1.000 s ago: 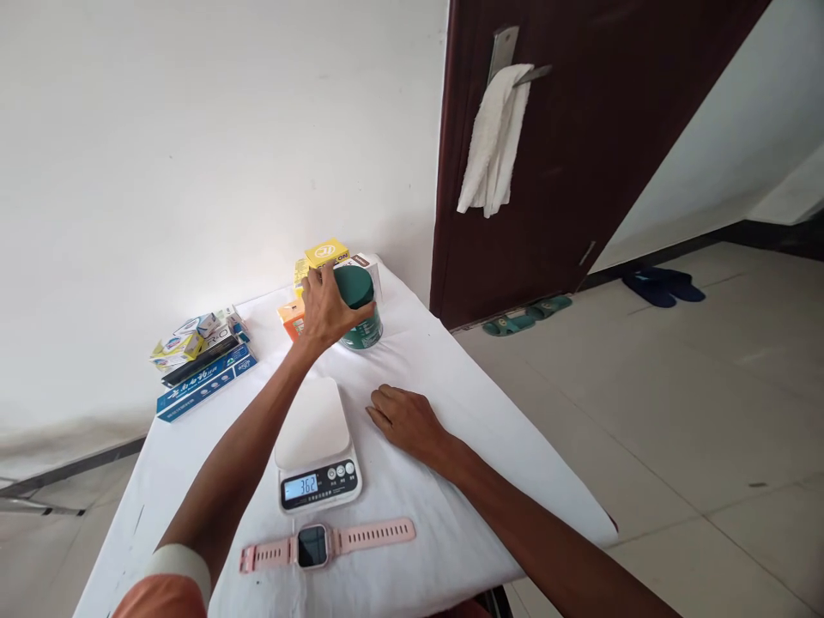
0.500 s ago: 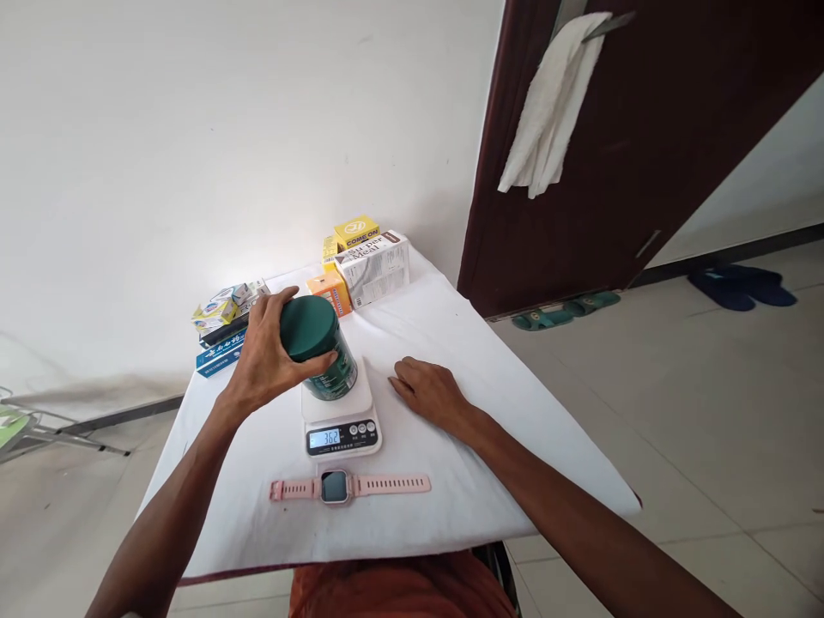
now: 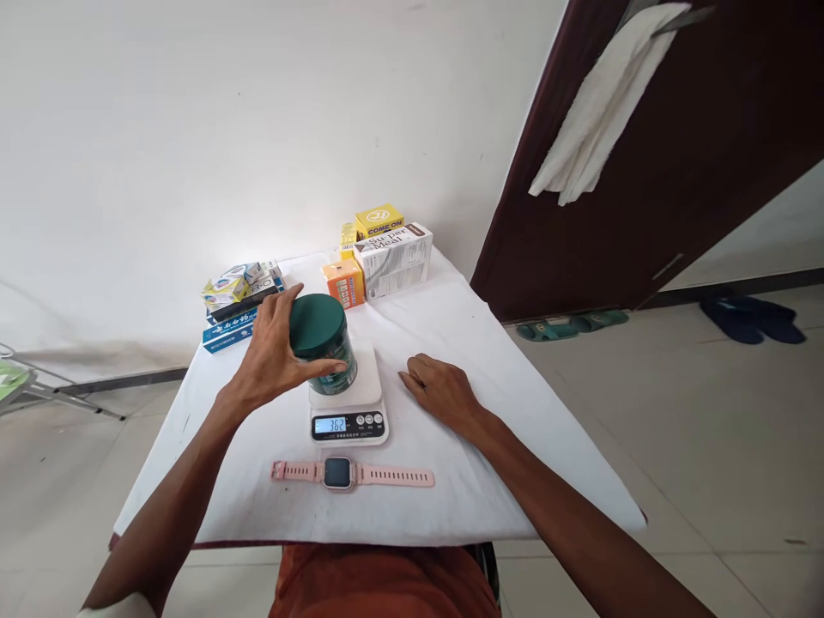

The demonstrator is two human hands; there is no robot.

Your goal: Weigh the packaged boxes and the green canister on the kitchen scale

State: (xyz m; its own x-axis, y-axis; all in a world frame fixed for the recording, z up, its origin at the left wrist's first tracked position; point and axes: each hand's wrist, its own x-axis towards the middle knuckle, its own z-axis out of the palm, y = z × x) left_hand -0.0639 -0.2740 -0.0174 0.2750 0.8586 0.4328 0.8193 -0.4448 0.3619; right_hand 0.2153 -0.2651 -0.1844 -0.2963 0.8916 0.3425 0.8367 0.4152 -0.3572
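Observation:
A dark green jar (image 3: 331,369) with a green lid stands on a white kitchen scale (image 3: 370,378). My left hand (image 3: 274,352) wraps around the jar from the left, its thumb across the front and its fingers at the lid's far side. The scale's lit display (image 3: 330,425) reads 362. To the right of the scale my right hand (image 3: 444,390) rests on the white tablecloth, fingers curled in and nothing seen in them. In front of the scale lies a pink smartwatch (image 3: 338,472), its strap laid out flat.
Several small boxes (image 3: 232,330) are piled at the table's back left. Toward the back stand an orange box (image 3: 344,283), a white "Super Meal" box (image 3: 399,262) and yellow boxes (image 3: 379,221). A white towel (image 3: 605,112) hangs from the door handle. Slippers (image 3: 750,319) lie on the floor.
The view has shifted a little, so the table's things sit slightly further right. The jar stays on the scale in my left hand, and the display still reads 362.

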